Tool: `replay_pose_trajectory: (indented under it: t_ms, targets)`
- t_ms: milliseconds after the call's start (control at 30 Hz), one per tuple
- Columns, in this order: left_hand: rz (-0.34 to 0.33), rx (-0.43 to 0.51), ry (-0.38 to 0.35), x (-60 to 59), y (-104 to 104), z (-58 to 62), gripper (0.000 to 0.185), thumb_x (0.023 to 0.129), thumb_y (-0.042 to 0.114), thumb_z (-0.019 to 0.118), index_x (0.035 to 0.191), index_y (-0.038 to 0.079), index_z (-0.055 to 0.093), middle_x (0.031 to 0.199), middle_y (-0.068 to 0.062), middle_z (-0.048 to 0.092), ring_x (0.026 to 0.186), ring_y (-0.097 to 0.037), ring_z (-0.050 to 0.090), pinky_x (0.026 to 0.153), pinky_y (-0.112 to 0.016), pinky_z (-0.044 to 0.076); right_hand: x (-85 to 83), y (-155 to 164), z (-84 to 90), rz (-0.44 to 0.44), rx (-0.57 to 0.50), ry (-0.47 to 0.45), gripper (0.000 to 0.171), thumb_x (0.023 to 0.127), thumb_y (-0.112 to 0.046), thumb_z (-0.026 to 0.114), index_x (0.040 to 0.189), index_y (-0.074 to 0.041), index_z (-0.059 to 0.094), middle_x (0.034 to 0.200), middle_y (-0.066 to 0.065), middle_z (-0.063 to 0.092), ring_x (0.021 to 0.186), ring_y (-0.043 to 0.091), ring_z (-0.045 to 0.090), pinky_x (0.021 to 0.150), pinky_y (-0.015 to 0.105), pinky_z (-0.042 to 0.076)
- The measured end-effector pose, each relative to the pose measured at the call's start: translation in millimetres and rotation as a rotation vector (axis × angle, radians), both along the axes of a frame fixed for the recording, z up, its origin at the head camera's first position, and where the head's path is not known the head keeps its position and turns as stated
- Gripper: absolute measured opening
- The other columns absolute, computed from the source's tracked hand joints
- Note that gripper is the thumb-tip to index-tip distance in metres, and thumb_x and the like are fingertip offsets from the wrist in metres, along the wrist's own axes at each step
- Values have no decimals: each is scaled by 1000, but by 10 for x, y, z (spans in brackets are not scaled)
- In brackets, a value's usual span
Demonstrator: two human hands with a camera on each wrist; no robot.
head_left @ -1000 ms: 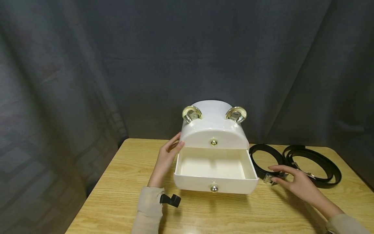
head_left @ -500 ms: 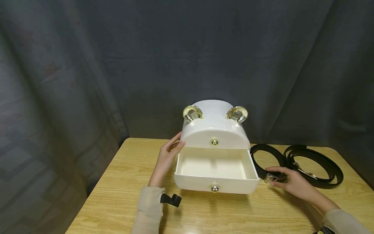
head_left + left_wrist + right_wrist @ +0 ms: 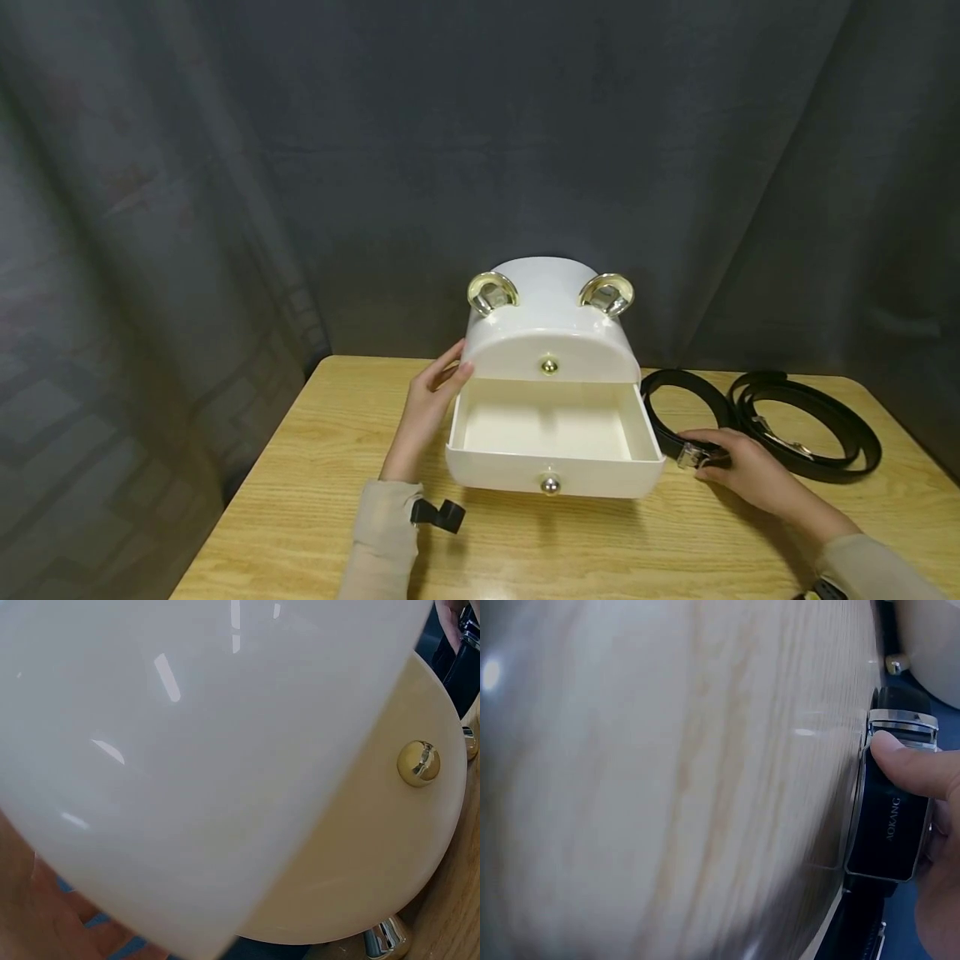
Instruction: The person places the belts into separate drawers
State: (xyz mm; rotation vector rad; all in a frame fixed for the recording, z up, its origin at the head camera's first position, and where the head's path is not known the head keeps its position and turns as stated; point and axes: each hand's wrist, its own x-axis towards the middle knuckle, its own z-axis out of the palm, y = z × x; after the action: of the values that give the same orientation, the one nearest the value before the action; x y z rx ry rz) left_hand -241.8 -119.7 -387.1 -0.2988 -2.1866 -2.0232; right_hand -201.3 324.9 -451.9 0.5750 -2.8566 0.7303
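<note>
A white storage box [image 3: 547,354] with gold ear shapes and a gold knob stands mid-table, its lower drawer [image 3: 555,479] pulled out with nothing inside. My left hand [image 3: 431,408] rests against the box's left side, thumb at the front edge; the left wrist view shows its fingers [image 3: 56,919] partly behind the white shell. To the right of the drawer lies a coiled black belt [image 3: 666,435]. My right hand [image 3: 750,471] pinches this belt at its metal buckle [image 3: 889,825], thumb across the lettered face. Some of those fingers are hidden behind the buckle.
A second coiled black belt [image 3: 851,421] lies beyond the right hand, near the table's right edge. The wooden table [image 3: 300,500] runs back to a dark grey curtain [image 3: 412,167]. A black strap [image 3: 438,514] sits on the left sleeve.
My right hand has closed around the belt's buckle and shifted slightly left. The left hand, box and drawer stay where they were.
</note>
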Motion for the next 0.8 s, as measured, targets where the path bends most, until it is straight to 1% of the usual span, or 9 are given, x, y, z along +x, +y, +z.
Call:
replay_pose_trajectory:
  t_ms: [133,267,333,367,433,500,567,667,800]
  targets:
    - [0,-3,-1,0,-2,-8,47,99,27,63,144,17,55,146,-5,50,129,-30,52,102,-49,46,-11,-16,2,-13,-9,-9,53,69,-9,87,119,-3,69,112,17,68,97,36,64,75,46,55]
    - [-4,-2,2,-4,-2,-13,47,99,27,63,144,18,55,146,-6,50,129,-31,51,103,-49,46,-27,-18,-3,-18,-9,7,49,68,-14,88,113,-4,72,105,11,70,89,22,63,70,34,54]
    - [-5,0,5,-6,-3,-14,47,99,27,63,144,18,55,146,-6,51,129,-32,51,102,-49,46,-30,-24,-7,-20,-7,18,47,68,-14,89,111,-5,73,103,8,71,86,18,62,68,32,52]
    - [-4,1,6,-7,-4,-14,47,99,26,63,144,18,55,146,-6,51,129,-32,51,102,-49,46,-32,-27,-9,-19,-8,19,47,68,-14,89,111,-4,73,103,9,71,86,19,62,69,33,53]
    - [-4,2,9,-8,-6,-15,46,99,26,63,144,18,55,145,-6,51,129,-32,51,102,-48,46,-34,-30,-12,-29,0,16,48,68,-15,89,111,-4,72,104,11,71,91,27,62,74,42,52]
    - [-2,2,11,-8,-8,-16,46,99,26,63,144,18,55,145,-6,51,128,-32,51,102,-48,46,-35,-37,-14,-42,1,2,49,68,-16,89,112,-2,72,106,17,70,99,42,59,82,57,48]
    - [-1,2,13,-9,-9,-17,46,99,26,63,143,17,55,145,-6,52,128,-32,52,102,-48,47,-37,-45,-13,-57,7,-5,49,68,-17,88,112,-2,71,108,21,68,105,52,54,83,67,42]
    - [0,1,16,-9,-7,-18,46,99,26,64,143,17,56,144,-6,52,128,-31,52,102,-47,47,-35,-65,-13,-68,21,13,47,68,-17,89,110,-2,72,106,19,69,102,48,56,82,65,45]
    - [-1,0,17,-8,-2,-20,46,99,26,64,143,18,56,144,-6,52,127,-28,53,101,-46,47,-23,-82,-7,-69,44,61,46,68,-18,89,109,-3,74,102,14,71,91,35,61,76,56,50]
